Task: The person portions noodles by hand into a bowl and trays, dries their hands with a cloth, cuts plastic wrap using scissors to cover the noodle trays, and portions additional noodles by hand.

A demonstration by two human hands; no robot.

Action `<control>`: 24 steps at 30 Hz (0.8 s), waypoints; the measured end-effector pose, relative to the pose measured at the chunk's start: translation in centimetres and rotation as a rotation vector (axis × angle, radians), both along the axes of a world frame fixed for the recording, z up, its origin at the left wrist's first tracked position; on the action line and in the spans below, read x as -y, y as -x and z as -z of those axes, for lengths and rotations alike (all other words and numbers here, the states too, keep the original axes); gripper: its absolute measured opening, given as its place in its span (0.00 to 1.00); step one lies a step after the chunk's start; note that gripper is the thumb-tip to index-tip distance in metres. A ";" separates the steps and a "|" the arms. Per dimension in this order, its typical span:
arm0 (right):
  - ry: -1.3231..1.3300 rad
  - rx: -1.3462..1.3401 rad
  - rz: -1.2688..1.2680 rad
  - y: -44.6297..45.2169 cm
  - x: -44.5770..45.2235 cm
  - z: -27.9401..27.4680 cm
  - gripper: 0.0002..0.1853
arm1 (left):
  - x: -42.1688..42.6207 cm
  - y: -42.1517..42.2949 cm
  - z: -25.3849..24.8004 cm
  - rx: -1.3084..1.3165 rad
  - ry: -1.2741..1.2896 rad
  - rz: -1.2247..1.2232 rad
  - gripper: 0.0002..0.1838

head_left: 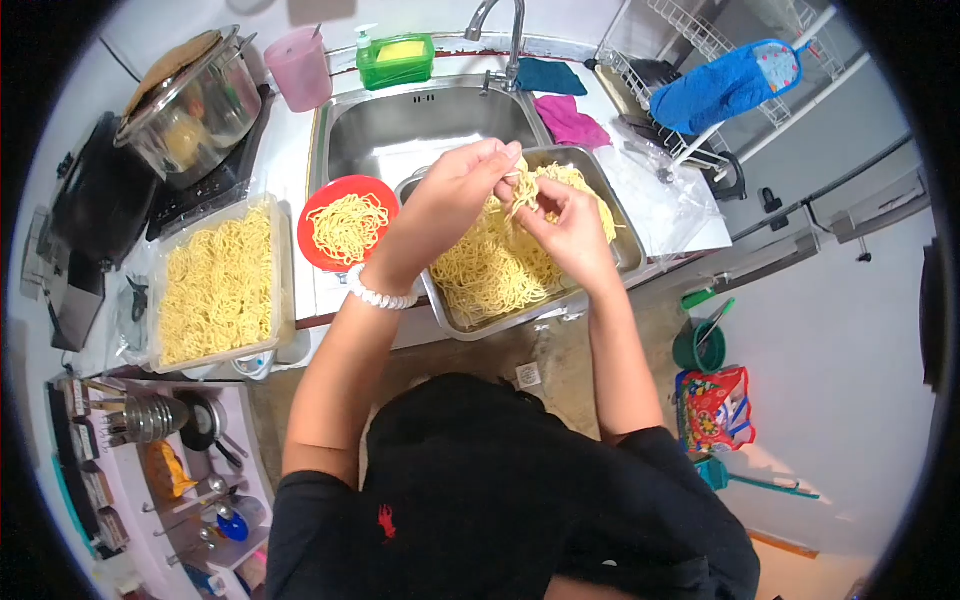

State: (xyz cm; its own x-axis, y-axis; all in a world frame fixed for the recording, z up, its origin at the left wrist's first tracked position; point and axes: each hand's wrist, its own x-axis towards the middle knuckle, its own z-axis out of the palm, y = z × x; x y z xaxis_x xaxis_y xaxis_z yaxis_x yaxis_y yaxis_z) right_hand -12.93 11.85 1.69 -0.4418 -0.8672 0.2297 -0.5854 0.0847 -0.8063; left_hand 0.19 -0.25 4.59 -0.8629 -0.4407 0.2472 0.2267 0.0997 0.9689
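Yellow noodles fill much of a rectangular metal tray (462, 328) at the counter's front edge. Above it, a small bunch of noodles (522, 192) hangs between my two hands. My left hand (462, 180), with a white coiled band on the wrist, closes its fingers at the top of the bunch. From the right side, my right hand (572, 228) pinches the same bunch lower down. To the left is a red plate (306, 238) with a small heap of noodles. Farther left, a clear plastic container (284, 300) holds many more noodles.
Behind the tray are a steel sink (350, 125) and faucet (518, 45). A pink pitcher (298, 72), a green soap caddy (390, 72) and a large pot (215, 110) line the back left. A blue oven mitt (715, 90) hangs on the rack at right.
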 end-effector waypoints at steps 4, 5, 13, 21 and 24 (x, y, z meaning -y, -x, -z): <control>0.060 0.520 -0.190 0.5 -0.9 1.1 0.07 | 1.8 0.5 -0.6 0.220 0.330 -0.302 0.19; 0.089 0.560 -0.221 0.5 -1.2 1.0 0.07 | 2.3 1.2 0.7 0.189 0.411 -0.390 0.19; 0.286 0.895 0.010 1.0 -1.0 3.8 0.03 | -1.9 1.2 5.8 0.163 0.365 -0.358 0.15; 0.318 0.824 0.106 2.3 -1.7 3.6 0.03 | -0.1 0.7 5.9 0.285 0.117 -0.267 0.20; 0.387 0.874 0.145 3.1 -2.3 4.2 0.04 | 0.5 -0.1 6.2 0.246 0.056 -0.209 0.17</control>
State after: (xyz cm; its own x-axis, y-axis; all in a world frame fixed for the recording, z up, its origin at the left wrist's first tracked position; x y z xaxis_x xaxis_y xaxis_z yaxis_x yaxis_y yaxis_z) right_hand -16.00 14.12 -2.49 -0.6891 -0.7242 0.0273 0.2299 -0.2541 -0.9395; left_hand 0.25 -0.80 -1.66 -0.7921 -0.6062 0.0712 -0.0450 0.1744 0.9836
